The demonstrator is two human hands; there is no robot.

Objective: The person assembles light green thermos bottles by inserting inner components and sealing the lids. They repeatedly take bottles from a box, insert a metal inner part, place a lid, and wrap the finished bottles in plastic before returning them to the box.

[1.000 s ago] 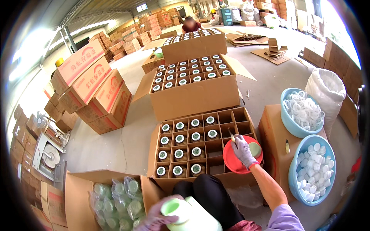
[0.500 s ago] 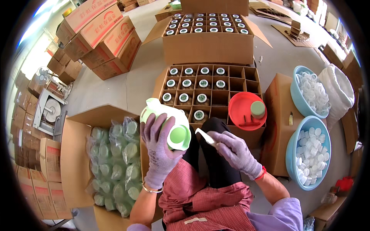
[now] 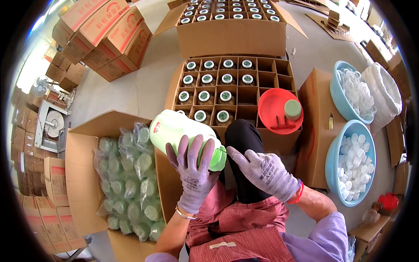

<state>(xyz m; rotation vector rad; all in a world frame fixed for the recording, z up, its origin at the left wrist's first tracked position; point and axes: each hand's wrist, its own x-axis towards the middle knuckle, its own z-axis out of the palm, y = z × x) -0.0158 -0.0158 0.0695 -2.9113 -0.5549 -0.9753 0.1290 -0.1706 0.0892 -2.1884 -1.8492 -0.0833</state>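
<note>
A pale green thermos-flask casing (image 3: 181,131) lies tilted across my gloved left hand (image 3: 195,172), whose fingers wrap round its lower side. Its brighter green round end (image 3: 218,158) points right, and a small red mark is on the body. My gloved right hand (image 3: 266,172) is closed, with its fingertips against the rim of that end. A thin dark line shows at the contact; whatever the fingers pinch is hidden. Just beyond the hands stands a divided carton (image 3: 279,143) with several white-rimmed, green-topped flasks (image 3: 224,97) in its cells.
Left, an open carton (image 3: 80,170) holds bagged pale green pieces (image 3: 131,187). A red tray (image 3: 273,102) with a green cup (image 3: 292,109) rests on the divided carton. Blue basins (image 3: 328,170) of white caps (image 3: 355,168) and rings (image 3: 355,94) stand right. Behind is another filled carton (image 3: 231,39).
The casing has turned lengthwise, its round end swinging right. My right hand has moved left to that end; the white strip it held is out of sight. The view has shifted slightly.
</note>
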